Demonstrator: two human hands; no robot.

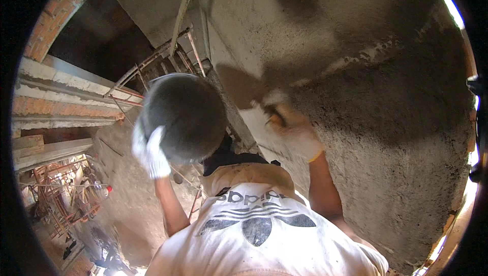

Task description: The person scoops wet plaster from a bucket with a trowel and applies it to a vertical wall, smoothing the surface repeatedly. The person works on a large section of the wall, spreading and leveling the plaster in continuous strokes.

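Note:
My left hand point(151, 154), in a white knitted glove, grips the rim of a dark grey round basin point(187, 116) in front of my body. Motion blur hides whether its inside or its underside shows. To the right, my right hand point(297, 133), also in a white glove, is closed and blurred close to the wall. Something with an orange-brown part point(277, 117) shows at its fingers, too smeared to name. Beside that hand rises a rough grey wall point(386, 159), with a darker, damp-looking coat of mortar over much of it.
Metal scaffold bars point(147, 70) and a slanting pole point(184, 9) stand beyond the basin. Brick and concrete ledges point(66, 105) run along the left. Far below at lower left lies a cluttered heap of poles and materials point(66, 187). A bright opening edges the wall at right.

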